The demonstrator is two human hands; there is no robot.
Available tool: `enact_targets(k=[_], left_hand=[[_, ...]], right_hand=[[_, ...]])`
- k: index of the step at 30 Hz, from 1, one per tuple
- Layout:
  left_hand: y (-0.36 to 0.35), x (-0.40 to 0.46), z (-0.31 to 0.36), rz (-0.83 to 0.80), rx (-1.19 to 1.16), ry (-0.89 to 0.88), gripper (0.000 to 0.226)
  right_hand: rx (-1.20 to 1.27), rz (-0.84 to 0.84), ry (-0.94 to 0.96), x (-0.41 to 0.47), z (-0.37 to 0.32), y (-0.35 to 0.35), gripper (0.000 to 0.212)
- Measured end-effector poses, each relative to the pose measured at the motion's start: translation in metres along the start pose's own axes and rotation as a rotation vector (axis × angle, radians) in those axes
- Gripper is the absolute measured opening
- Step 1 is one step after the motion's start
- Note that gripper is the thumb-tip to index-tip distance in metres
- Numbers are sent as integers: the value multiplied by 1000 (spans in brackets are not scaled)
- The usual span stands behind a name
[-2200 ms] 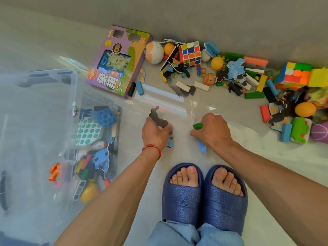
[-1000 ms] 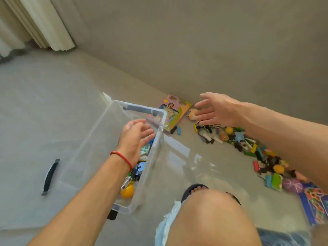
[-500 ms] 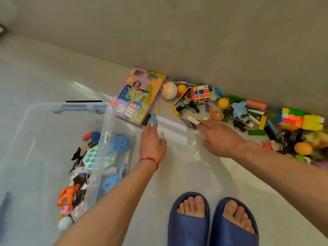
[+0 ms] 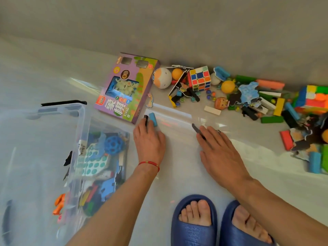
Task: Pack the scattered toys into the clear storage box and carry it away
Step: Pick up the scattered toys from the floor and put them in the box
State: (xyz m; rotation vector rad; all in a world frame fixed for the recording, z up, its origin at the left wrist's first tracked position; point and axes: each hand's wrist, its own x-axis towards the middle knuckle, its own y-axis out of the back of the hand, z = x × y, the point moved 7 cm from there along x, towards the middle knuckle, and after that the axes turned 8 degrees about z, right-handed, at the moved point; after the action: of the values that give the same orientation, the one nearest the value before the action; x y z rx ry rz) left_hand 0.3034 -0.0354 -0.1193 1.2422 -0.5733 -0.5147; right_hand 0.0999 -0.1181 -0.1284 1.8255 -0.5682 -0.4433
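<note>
1. Clear storage box: a see-through plastic tub with a dark handle at its far rim, standing on the pale floor at the left. Inside it lie a blue holed ball, a card with teal dots, blue puzzle pieces and an orange figure.
2. Scattered toys: a loose row along the foot of the grey wall, to the right of the box and well apart from it. It holds a purple game carton, a white and orange ball, a puzzle cube, yellow balls, marbles, coloured blocks and a white block.
3. Left hand (red string at the wrist): palm down on the floor just beside the carton's near corner, fingers extended and close together. The fingertips touch a black block and a blue block; no curl round either is visible.
4. Right hand: palm down, fingers spread fairly wide and nearly straight. A thin dark piece lies at the forefinger, probably pressed under it, though the blur leaves the contact uncertain.
5. Blue slippers: both feet at the lower edge, near the right forearm.
</note>
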Motion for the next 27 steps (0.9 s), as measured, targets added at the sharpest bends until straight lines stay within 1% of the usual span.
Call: enact_targets(k=[2,5,6,8,10,11,13,15,17,19,21,24,25,27], left_hand=[[1,-14,2,-7,-75,10,43],[1,-33,6,0,-138,-4,36],[1,-37,8,6,-153,-17,34],[3,-37,10,29,-182,-13,30],[4,-28,8,33,-220,72,34],[2,-23,6,17,-249,138,39],[-5,-13,4,-40,-319,258,50],[-11,-8,3,-98,-349,312,57],[-14,-5,3,-144,-310,292,56],[-16,-2,7,-197,-233,231,52],[-18,-2,14,-278,-149,171,49],[-20,-4,30,-402,-40,79,48],[-21,-6,37,-434,-9,43,47],[-24,-8,50,-482,33,-11,48]], right_hand=[[12,40,-21,-17,10,1,48],[85,152,-73,-28,21,10,36],[122,187,-109,-28,25,14,35],[171,195,-214,-24,33,18,43],[130,131,-298,-19,39,14,56],[109,103,-317,-17,40,11,58],[150,112,-324,-15,41,6,52],[178,157,-303,-16,40,3,41],[90,168,-233,-18,37,0,36],[7,162,-174,-18,35,-1,33],[-30,156,-184,-18,33,-1,30],[-106,115,-248,-20,30,1,22],[-121,81,-275,-21,29,0,24],[-97,2,-313,-24,27,-1,40]])
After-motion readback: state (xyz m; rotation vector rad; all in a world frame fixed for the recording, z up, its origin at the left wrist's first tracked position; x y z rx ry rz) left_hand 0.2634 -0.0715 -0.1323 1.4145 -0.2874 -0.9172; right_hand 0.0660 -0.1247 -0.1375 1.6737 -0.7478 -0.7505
